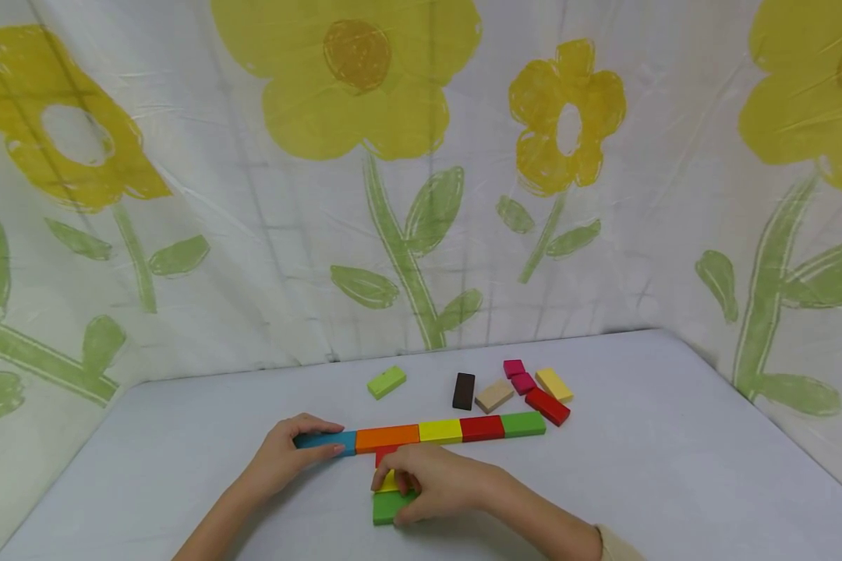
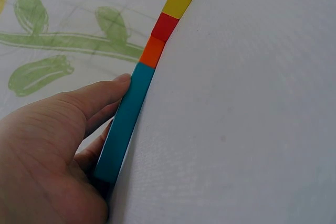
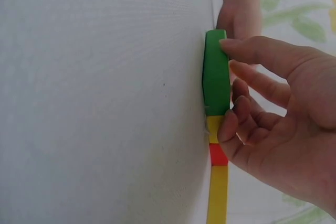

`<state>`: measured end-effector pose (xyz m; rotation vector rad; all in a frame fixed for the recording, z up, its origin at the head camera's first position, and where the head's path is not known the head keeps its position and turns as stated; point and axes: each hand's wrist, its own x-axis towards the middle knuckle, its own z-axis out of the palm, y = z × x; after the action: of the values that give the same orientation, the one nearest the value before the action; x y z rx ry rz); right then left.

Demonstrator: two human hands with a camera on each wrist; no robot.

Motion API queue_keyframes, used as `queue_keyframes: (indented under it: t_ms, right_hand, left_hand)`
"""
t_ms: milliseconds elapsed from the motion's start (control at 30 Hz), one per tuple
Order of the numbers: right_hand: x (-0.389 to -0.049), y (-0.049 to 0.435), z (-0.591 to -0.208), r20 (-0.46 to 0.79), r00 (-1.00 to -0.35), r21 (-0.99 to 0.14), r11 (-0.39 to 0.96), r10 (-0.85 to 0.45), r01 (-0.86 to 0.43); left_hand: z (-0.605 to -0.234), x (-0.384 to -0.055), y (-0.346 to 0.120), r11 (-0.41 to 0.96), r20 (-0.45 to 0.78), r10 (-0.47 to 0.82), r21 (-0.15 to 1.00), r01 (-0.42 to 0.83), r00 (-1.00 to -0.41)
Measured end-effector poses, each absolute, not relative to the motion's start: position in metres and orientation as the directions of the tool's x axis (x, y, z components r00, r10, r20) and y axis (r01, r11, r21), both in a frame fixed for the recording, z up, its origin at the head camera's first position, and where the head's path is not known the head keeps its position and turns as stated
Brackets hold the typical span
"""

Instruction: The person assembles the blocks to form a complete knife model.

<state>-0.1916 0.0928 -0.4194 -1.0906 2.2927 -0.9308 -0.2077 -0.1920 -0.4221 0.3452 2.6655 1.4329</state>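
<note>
My left hand (image 1: 281,456) pinches the blue block (image 1: 340,444) at the left end of a row, thumb along the near side and fingers along the far side. Orange (image 1: 387,438), yellow (image 1: 440,432), red (image 1: 482,428) and green (image 1: 524,424) blocks continue that row to the right. From its underside, a short column of red (image 1: 385,455), yellow (image 1: 386,483) and green (image 1: 387,508) blocks runs toward me. Over this column, my right hand (image 1: 449,477) grips the nearest green block between thumb and curled fingers, and it partly hides the red and yellow ones.
Behind the row lie a lime green block (image 1: 387,382), a dark brown block (image 1: 464,391), a tan block (image 1: 494,396), two pink blocks (image 1: 519,376), a red block (image 1: 547,407) and a pale yellow block (image 1: 554,385). A flowered curtain (image 1: 288,257) hangs along the far table edge.
</note>
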Motion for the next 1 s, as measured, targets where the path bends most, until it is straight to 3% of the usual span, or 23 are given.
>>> queue_keyframes:
  t_ms: [100,400,600,733,1000]
  right_hand:
    - [-0.186,0.092,-0.406,-0.108,-0.601,-0.733,0.472,-0.792,-0.49]
    - [-0.218,0.098,-0.46,-0.041,-0.567,-0.782,0.38,-0.822,-0.494]
    - [-0.229,0.103,-0.471,-0.038,-0.556,-0.82,0.344,-0.83,-0.457]
    - [-0.22,0.107,-0.448,-0.043,-0.578,-0.829,0.352,-0.815,-0.435]
    - [-0.182,0.121,-0.376,-0.063,-0.697,-0.845,0.41,-0.714,-0.343]
  left_hand:
    - [-0.422,-0.208,-0.192,0.537,0.027,0.247,0.829,0.16,-0.969]
    - [-0.423,-0.209,-0.191,0.552,0.026,0.234,0.82,0.154,-0.972]
    - [-0.42,-0.209,-0.192,0.56,0.019,0.211,0.817,0.137,-0.977]
    - [-0.415,-0.209,-0.191,0.573,0.039,0.197,0.806,0.147,-0.98]
    - [-0.405,-0.204,-0.175,0.59,0.172,0.239,0.756,0.283,-0.956]
